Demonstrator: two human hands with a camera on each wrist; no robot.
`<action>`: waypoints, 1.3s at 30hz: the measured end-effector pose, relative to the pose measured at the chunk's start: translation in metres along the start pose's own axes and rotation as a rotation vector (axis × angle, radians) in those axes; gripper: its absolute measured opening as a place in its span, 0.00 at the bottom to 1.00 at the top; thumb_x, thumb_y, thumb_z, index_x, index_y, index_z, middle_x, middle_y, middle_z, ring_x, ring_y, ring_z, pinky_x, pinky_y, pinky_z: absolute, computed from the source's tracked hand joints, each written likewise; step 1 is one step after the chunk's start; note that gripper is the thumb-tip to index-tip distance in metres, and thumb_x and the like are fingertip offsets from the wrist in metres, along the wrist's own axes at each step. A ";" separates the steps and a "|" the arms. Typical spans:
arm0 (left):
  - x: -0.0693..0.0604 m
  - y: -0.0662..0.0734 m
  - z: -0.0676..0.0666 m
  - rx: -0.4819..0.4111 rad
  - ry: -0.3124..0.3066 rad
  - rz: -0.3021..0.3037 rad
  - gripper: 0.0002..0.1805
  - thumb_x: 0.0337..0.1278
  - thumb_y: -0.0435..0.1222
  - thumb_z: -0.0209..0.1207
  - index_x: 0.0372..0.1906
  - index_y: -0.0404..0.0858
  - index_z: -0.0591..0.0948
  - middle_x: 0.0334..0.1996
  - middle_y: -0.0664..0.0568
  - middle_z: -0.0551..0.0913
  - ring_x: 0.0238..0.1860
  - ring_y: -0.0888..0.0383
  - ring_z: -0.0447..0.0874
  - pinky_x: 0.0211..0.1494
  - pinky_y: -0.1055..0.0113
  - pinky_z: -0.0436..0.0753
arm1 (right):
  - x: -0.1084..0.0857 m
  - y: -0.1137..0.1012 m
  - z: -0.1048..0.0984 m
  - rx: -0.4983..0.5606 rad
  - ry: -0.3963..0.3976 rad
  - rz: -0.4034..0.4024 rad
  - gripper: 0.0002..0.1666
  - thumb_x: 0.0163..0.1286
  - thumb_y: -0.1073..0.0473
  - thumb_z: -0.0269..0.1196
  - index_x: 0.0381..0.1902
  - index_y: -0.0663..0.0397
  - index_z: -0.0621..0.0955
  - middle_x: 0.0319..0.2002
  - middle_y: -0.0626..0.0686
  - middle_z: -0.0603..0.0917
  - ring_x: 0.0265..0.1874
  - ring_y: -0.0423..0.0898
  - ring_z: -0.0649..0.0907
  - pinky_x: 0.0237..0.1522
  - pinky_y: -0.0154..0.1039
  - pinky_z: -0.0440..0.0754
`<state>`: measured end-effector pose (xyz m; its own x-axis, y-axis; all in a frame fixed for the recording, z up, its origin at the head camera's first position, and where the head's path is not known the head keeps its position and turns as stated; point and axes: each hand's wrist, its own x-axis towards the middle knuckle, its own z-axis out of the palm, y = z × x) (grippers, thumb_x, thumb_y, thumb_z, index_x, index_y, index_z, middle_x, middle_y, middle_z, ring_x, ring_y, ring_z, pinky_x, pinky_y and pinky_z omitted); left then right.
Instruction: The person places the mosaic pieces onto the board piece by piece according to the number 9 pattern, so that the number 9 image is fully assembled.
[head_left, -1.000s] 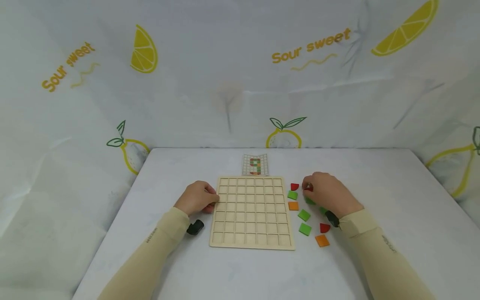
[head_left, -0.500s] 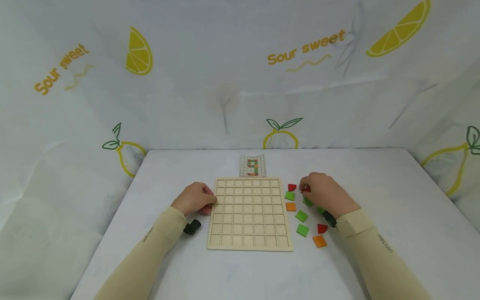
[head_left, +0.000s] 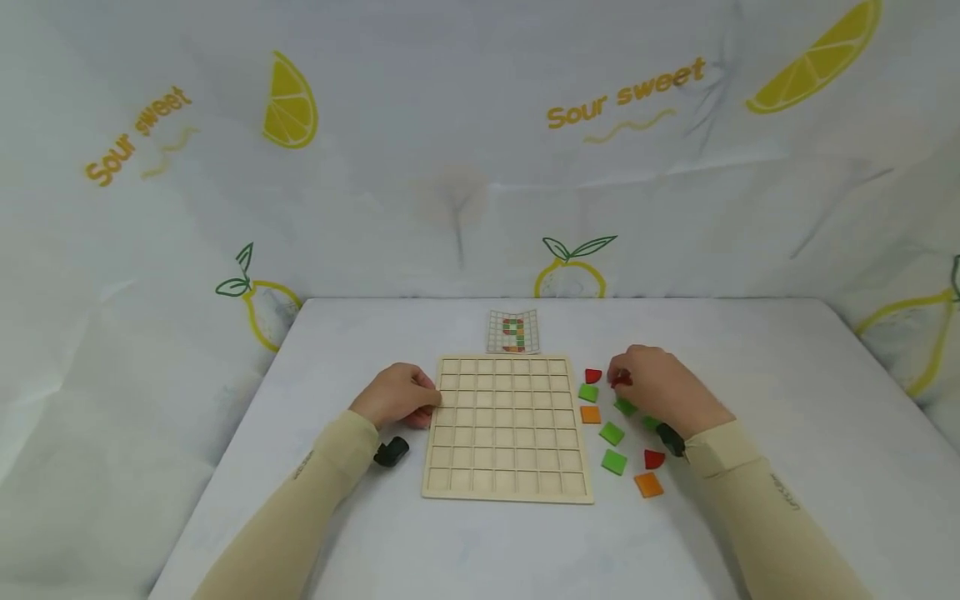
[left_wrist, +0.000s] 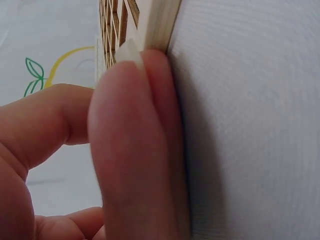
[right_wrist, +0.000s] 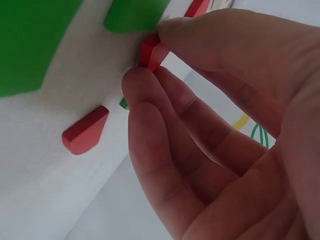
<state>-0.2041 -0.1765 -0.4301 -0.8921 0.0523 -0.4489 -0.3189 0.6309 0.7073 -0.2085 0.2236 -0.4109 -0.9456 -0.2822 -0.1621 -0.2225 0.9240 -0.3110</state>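
A pale wooden grid board (head_left: 507,429) lies flat in the middle of the table. My left hand (head_left: 397,395) is at its left edge, and in the left wrist view thumb and finger pinch the rim of the board (left_wrist: 159,25). To the right of the board, my right hand (head_left: 667,387) holds a small red tile (right_wrist: 151,51) between thumb and fingertips, low over the table. Green square tiles (head_left: 612,432) and an orange square tile (head_left: 590,414) lie between the board and this hand. Another red tile (right_wrist: 85,131) rests near the fingers in the right wrist view.
A creased pattern card (head_left: 513,332) with a coloured figure on a grid lies behind the board. Nearer the front are a red rounded tile (head_left: 654,459) and an orange tile (head_left: 648,485). A lemon-print cloth (head_left: 420,167) hangs behind the table.
The head view shifts a little sideways and back. Both hands keep their places, the left at the board's edge and the right among the tiles.
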 end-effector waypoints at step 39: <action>-0.005 0.003 -0.003 -0.022 -0.002 0.024 0.08 0.65 0.37 0.70 0.42 0.39 0.83 0.30 0.49 0.90 0.26 0.60 0.90 0.34 0.69 0.87 | 0.066 -0.151 0.034 -0.007 0.029 -0.365 0.05 0.74 0.63 0.70 0.39 0.47 0.89 0.38 0.48 0.84 0.35 0.43 0.80 0.38 0.40 0.83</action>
<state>-0.2016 -0.1771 -0.4238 -0.8990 0.0687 -0.4325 -0.3044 0.6119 0.7300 -0.2289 0.0565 -0.4067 -0.8102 -0.5860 -0.0150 -0.5478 0.7659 -0.3366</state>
